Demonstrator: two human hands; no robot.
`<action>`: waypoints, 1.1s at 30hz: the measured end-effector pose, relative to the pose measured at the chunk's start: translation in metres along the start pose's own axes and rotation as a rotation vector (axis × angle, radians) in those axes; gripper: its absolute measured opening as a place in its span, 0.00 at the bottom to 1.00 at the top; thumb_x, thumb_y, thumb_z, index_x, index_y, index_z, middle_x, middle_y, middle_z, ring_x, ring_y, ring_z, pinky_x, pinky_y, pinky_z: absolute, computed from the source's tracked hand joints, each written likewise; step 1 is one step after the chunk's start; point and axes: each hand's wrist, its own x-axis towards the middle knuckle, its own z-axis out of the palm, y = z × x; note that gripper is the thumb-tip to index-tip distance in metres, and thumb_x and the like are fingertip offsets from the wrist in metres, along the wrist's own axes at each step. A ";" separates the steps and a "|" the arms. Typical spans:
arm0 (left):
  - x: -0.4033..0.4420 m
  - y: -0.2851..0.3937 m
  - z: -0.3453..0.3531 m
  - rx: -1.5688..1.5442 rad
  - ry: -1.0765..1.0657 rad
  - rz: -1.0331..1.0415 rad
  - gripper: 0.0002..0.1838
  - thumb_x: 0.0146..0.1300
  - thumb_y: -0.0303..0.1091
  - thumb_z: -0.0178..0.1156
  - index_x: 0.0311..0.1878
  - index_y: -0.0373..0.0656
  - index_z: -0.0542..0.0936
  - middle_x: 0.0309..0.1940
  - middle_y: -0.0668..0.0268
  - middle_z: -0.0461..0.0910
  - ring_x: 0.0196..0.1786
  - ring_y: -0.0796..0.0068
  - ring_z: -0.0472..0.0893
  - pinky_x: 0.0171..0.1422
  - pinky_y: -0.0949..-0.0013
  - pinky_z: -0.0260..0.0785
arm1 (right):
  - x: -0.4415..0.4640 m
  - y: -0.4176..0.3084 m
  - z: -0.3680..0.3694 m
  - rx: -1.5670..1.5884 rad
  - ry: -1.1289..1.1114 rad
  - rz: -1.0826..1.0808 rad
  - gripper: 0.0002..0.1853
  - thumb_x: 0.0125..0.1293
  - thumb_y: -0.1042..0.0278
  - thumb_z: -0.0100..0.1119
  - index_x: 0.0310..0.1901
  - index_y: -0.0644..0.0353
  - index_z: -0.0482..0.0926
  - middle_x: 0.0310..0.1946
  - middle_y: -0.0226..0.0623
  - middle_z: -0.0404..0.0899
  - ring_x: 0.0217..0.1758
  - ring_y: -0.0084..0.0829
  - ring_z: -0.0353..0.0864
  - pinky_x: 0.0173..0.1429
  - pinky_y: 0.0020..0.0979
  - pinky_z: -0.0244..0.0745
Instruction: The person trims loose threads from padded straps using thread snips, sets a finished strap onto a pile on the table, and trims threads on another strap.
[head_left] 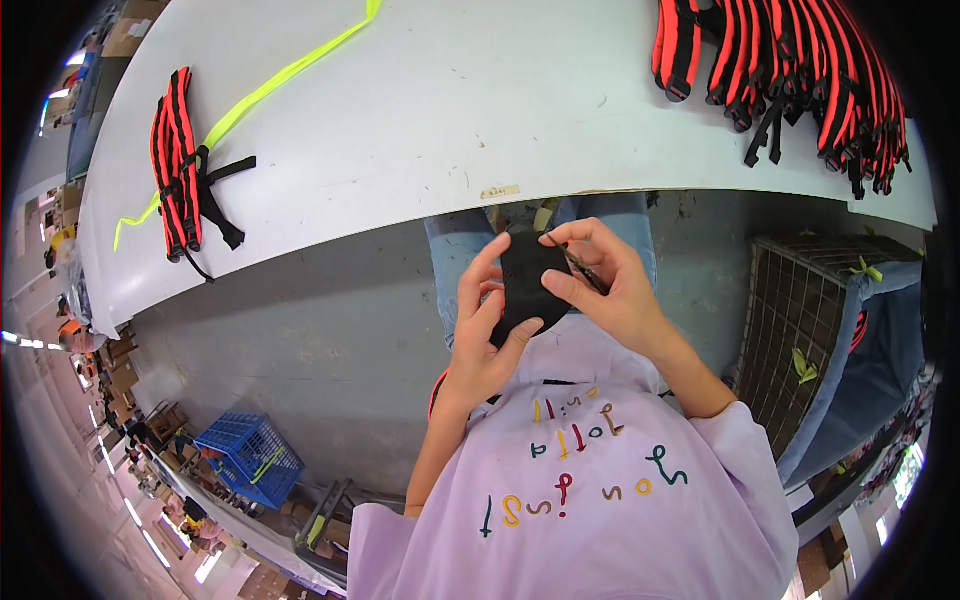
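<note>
A small black fabric piece (pixel 533 285) is held between both hands in front of the shirt, below the table's front edge. My left hand (pixel 488 325) grips its left and lower side, thumb at the bottom. My right hand (pixel 602 285) pinches its upper right side, with a thin dark strip beside the fingers. On the white table (pixel 400 120), a bundle of red and black straps (pixel 178 170) lies at the left, with a yellow-green ribbon (pixel 275 80) running from it.
Many red and black straps (pixel 790 70) are piled at the table's right. A wire cage with a blue-grey liner (pixel 800 330) stands at the right. On the floor at lower left is a blue crate (pixel 250 455).
</note>
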 end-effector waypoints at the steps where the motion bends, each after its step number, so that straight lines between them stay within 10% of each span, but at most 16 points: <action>1: 0.000 -0.001 -0.001 0.014 0.008 -0.017 0.11 0.50 0.22 0.63 0.34 0.30 0.71 0.64 0.52 0.58 0.46 0.66 0.69 0.48 0.68 0.67 | 0.001 -0.001 0.000 -0.014 0.012 -0.006 0.15 0.59 0.70 0.62 0.47 0.59 0.71 0.21 0.20 0.67 0.22 0.10 0.60 0.27 0.16 0.53; 12: -0.013 0.002 -0.008 0.164 -0.019 -0.110 0.14 0.49 0.24 0.62 0.40 0.31 0.75 0.62 0.53 0.60 0.48 0.67 0.69 0.54 0.67 0.64 | 0.034 0.014 -0.001 0.042 0.026 0.056 0.10 0.62 0.67 0.58 0.43 0.63 0.76 0.31 0.27 0.78 0.33 0.12 0.73 0.34 0.17 0.67; 15: -0.005 0.007 -0.004 0.119 0.001 0.014 0.13 0.49 0.22 0.62 0.39 0.30 0.74 0.62 0.53 0.61 0.48 0.65 0.70 0.53 0.66 0.65 | 0.037 0.027 0.001 0.113 -0.240 0.393 0.14 0.64 0.59 0.55 0.38 0.62 0.78 0.26 0.24 0.76 0.27 0.13 0.71 0.30 0.18 0.66; 21: 0.000 0.007 0.000 -0.012 0.047 -0.140 0.12 0.56 0.24 0.60 0.41 0.29 0.72 0.55 0.57 0.64 0.47 0.67 0.70 0.53 0.69 0.65 | 0.017 0.023 -0.004 -0.285 0.146 -0.093 0.13 0.61 0.59 0.60 0.38 0.61 0.76 0.21 0.29 0.72 0.21 0.19 0.69 0.24 0.22 0.62; 33: 0.002 0.007 -0.001 -0.007 0.026 -0.151 0.12 0.57 0.24 0.60 0.43 0.30 0.73 0.52 0.59 0.64 0.46 0.71 0.69 0.52 0.71 0.64 | -0.015 -0.008 -0.019 -0.747 0.120 -0.497 0.12 0.51 0.66 0.68 0.34 0.59 0.77 0.28 0.31 0.74 0.23 0.29 0.75 0.23 0.26 0.67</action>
